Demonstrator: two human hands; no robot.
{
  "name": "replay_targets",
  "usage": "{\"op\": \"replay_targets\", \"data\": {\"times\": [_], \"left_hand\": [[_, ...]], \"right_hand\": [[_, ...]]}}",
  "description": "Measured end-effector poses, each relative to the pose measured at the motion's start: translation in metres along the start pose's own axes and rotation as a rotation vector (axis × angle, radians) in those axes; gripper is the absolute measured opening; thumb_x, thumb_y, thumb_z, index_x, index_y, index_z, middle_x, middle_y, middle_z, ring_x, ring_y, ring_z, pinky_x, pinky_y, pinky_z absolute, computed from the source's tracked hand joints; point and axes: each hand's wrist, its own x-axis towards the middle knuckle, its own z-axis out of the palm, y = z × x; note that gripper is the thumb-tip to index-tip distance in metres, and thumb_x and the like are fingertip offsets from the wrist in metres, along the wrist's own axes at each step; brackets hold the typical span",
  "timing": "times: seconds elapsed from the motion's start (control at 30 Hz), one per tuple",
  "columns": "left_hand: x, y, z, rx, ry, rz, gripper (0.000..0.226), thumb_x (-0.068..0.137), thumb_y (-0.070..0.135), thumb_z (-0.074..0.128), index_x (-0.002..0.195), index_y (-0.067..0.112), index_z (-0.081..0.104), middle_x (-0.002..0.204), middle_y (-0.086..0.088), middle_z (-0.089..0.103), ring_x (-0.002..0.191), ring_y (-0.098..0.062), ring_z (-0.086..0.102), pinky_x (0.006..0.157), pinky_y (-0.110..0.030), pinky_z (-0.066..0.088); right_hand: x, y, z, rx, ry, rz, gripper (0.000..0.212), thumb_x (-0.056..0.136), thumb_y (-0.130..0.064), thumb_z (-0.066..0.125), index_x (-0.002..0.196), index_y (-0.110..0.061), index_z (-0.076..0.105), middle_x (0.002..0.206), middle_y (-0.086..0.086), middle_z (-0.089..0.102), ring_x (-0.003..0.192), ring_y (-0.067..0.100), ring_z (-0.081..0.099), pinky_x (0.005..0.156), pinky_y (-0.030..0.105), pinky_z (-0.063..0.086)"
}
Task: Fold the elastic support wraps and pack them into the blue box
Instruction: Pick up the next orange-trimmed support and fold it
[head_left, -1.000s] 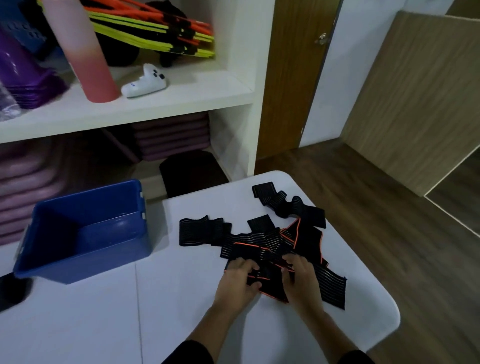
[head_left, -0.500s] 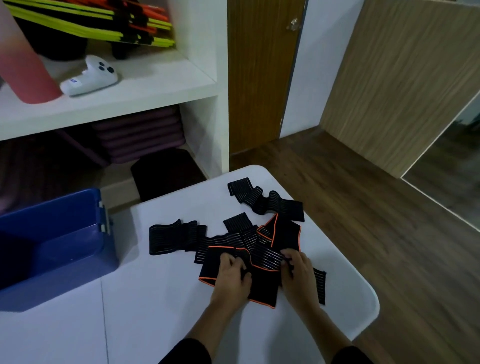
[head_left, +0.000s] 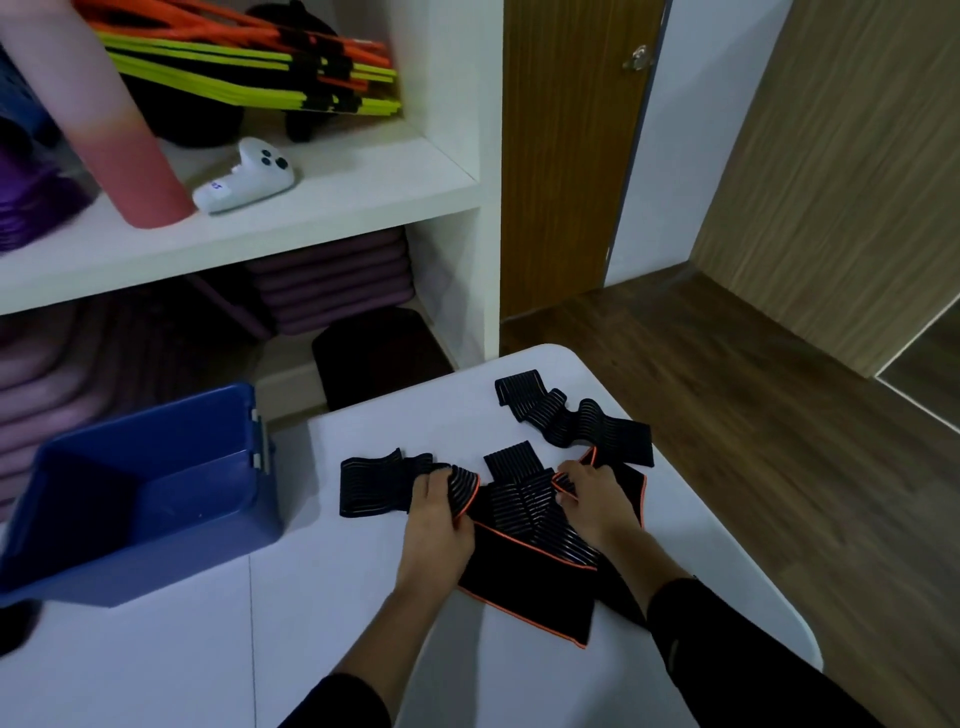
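Note:
A black elastic wrap with orange edging (head_left: 524, 582) lies spread on the white table (head_left: 337, 623). My left hand (head_left: 439, 525) grips its left end, curled over my fingers. My right hand (head_left: 592, 504) pinches its right end by the orange edge. More black striped wraps lie tangled under and around it: one to the left (head_left: 371, 480), one at the far right (head_left: 582, 418). The blue box (head_left: 156, 545) stands open at the table's left, with no wraps visible in the part of its inside that shows.
A white shelf unit (head_left: 311, 218) behind the table carries a pink cylinder (head_left: 130, 156), a white controller (head_left: 244, 179) and neon straps. Purple mats are stacked below. The table's rounded right edge (head_left: 779, 587) drops to the wooden floor.
My hands have moved apart and farther up the pile, lifting the two ends of the orange-edged wrap. The camera view has swung back left, showing more of the blue box.

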Motion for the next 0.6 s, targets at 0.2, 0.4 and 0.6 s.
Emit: {"op": "replay_targets", "data": {"times": [0.2, 0.4, 0.6], "left_hand": [[0.008, -0.013, -0.015, 0.023, 0.047, -0.009, 0.05, 0.081, -0.005, 0.051, 0.13, 0.008, 0.047, 0.124, -0.005, 0.052, 0.114, -0.013, 0.048, 0.095, -0.002, 0.024], [0.019, 0.005, -0.036, -0.073, 0.088, 0.049, 0.039, 0.083, -0.005, 0.047, 0.117, 0.013, 0.05, 0.108, -0.002, 0.06, 0.101, -0.017, 0.057, 0.093, -0.027, 0.046], [0.036, 0.042, -0.064, -0.135, 0.126, 0.067, 0.048, 0.086, -0.006, 0.043, 0.126, 0.018, 0.048, 0.102, -0.002, 0.064, 0.088, -0.013, 0.06, 0.079, -0.013, 0.047]], "right_hand": [[0.011, 0.006, 0.005, -0.029, -0.093, 0.094, 0.037, 0.091, -0.02, 0.055, 0.127, -0.023, 0.048, 0.116, 0.019, 0.05, 0.091, 0.031, 0.057, 0.085, 0.037, 0.05], [0.019, -0.015, -0.042, 0.374, 0.052, 0.056, 0.027, 0.09, -0.011, 0.054, 0.108, -0.03, 0.06, 0.078, 0.011, 0.063, 0.078, 0.028, 0.062, 0.073, 0.031, 0.048], [0.016, -0.051, -0.11, 0.646, 0.098, -0.025, 0.045, 0.086, 0.014, 0.037, 0.093, -0.015, 0.071, 0.092, 0.012, 0.069, 0.076, 0.015, 0.063, 0.064, 0.017, 0.049]]}}
